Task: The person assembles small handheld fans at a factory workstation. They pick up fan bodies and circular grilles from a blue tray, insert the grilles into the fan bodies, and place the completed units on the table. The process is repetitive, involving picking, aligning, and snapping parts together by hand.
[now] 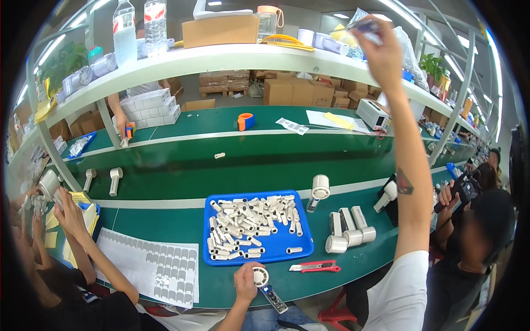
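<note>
My left hand [245,280] is closed round the head of a small white handheld fan [272,298], whose handle lies open with a dark board showing. It is held at the table's near edge. My right hand [382,52] is raised high beside the upper shelf, its fingers pinched on a thin dark object smeared by motion. In front of my left hand a blue tray [259,261] bears many small white parts [243,223] with dark ends. A red utility knife [316,266] lies right of the tray. Another fan [319,190] stands beyond the knife.
Several white fans [353,234] lie at the right. A sheet of grey stickers [160,265] spreads left of the tray. A green conveyor belt [265,174] runs behind, under a shelf [221,58] with bottles and a box. Co-workers' hands [69,212] are at the left; another person [475,237] sits right.
</note>
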Motion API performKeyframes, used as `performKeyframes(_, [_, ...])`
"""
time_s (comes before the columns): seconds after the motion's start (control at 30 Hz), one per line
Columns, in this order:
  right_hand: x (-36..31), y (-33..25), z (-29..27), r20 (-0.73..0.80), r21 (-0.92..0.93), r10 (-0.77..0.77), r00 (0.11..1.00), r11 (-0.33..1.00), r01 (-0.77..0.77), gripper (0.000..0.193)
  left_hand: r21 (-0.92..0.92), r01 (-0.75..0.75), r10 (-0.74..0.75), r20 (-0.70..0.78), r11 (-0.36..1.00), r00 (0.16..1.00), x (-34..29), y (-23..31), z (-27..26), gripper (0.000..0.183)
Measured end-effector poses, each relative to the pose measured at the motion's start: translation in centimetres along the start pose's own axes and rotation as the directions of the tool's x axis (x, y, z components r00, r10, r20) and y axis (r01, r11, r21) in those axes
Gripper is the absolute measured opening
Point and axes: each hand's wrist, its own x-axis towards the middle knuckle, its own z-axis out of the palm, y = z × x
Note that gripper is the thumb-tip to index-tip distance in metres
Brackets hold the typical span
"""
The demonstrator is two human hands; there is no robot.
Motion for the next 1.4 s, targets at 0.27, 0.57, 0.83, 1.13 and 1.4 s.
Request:
performKeyframes(0.27, [-4.3,6.0,5.4,0.328,-0.215,0.368,0.870,0.926,-0.311,0.035,-0.010,0.007,-0.006,0.062,1.000,0.998,0.1,0.2,0.0,0.035])
performKeyframes(0.57, [-11.6,-9.6,13.8,0.444,0.283,-0.060,0.894,0.956,-0.077,0.022,-0.020,0.047,-0.046,0.065,0.999,0.997,-0.3,0.9,-0.6,0.047])
performKeyframes(0.83, [-36.0,-5.4,38.2,0.926,-0.163,0.242,0.290,0.949,-0.271,0.044,-0.003,-0.028,0.027,-0.163,1.000,0.986,-0.1,1.4,-0.2,0.054])
performKeyframes(1.13, [-40.0,-7.0,46.2,0.913,-0.238,0.323,0.247,0.917,-0.319,0.029,0.002,-0.059,0.058,-0.214,0.998,0.975,-1.1,0.7,-0.5,0.038])
performKeyframes(1.4, [-29.3,-13.7,25.2,0.953,0.097,0.239,0.184,0.335,-0.937,0.021,0.035,-0.039,0.043,-0.115,0.999,0.992,-0.1,1.6,-0.7,0.038])
